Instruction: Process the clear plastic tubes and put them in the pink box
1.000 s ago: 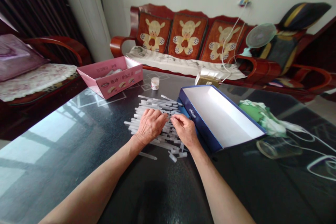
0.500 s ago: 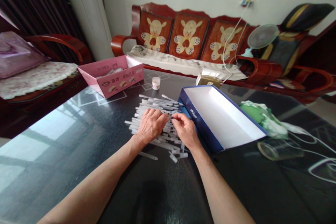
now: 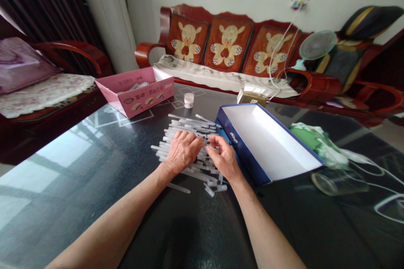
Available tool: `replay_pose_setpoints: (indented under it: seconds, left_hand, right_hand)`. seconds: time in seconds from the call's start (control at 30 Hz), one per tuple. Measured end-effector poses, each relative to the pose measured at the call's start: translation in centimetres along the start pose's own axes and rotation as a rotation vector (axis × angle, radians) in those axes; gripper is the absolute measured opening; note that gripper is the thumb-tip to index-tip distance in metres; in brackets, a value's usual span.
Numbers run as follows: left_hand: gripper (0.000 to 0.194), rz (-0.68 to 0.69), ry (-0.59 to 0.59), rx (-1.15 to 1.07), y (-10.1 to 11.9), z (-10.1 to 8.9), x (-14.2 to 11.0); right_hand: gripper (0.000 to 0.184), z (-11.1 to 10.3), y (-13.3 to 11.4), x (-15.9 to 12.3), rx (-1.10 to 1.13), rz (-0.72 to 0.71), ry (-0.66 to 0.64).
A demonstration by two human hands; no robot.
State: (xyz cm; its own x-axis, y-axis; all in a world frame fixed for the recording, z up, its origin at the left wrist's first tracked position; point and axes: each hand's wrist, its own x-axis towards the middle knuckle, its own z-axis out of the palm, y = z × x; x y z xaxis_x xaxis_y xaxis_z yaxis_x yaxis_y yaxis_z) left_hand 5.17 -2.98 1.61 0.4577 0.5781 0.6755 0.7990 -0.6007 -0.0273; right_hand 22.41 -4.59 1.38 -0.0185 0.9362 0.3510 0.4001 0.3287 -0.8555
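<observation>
So far the tubes [image 3: 186, 128] lie heaped beside the open box [image 3: 241, 151], none inside, left hand [image 3: 183, 151] flat on them with its grip apart, right hand [image 3: 223, 157] with its grip together, clamped on what I cannot tell

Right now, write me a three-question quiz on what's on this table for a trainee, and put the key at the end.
1. True or false: the left hand lies on the pile of translucent plastic sticks.
2. Which lies nearest the right hand? A) the pink carton, B) the open blue box, C) the small white jar.
3. Fill in the colour: the inside of the open blue box is ____.

Key: 1) true; 2) B; 3) white.
</observation>
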Motion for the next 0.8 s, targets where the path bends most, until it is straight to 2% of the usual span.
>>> replay_pose_setpoints:
  seconds: [0.13, 0.23, 0.33, 0.47, 0.53, 0.67, 0.8]
  left_hand:
    - [0.025, 0.007, -0.003, 0.005, 0.06, 0.02, -0.01]
    - [0.025, 0.013, -0.008, 0.006, 0.09, 0.11, 0.00]
    - [0.025, 0.011, -0.007, 0.010, 0.04, 0.11, 0.03]
    - [0.025, 0.011, -0.005, 0.016, 0.00, 0.00, 0.06]
    - [0.026, 0.016, -0.006, 0.018, 0.07, -0.03, 0.07]
    - [0.026, 0.024, -0.009, 0.016, 0.17, 0.04, 0.08]
    - [0.026, 0.018, -0.011, 0.011, -0.09, 0.14, 0.05]
  right_hand:
    - [0.027, 0.02, 0.19, 0.02, -0.068, -0.013, 0.055]
    - [0.031, 0.04, 0.40, 0.10, -0.119, -0.044, 0.032]
    - [0.024, 0.09, 0.38, 0.06, -0.079, -0.035, 0.024]
    - [0.033, 0.14, 0.19, -0.04, -0.027, 0.014, 0.052]
    - [0.031, 0.15, 0.19, 0.00, -0.053, -0.006, 0.068]
    - [0.034, 0.16, 0.23, 0.10, -0.122, -0.027, 0.027]
    - [0.026, 0.04, 0.38, 0.11, -0.076, -0.008, 0.029]
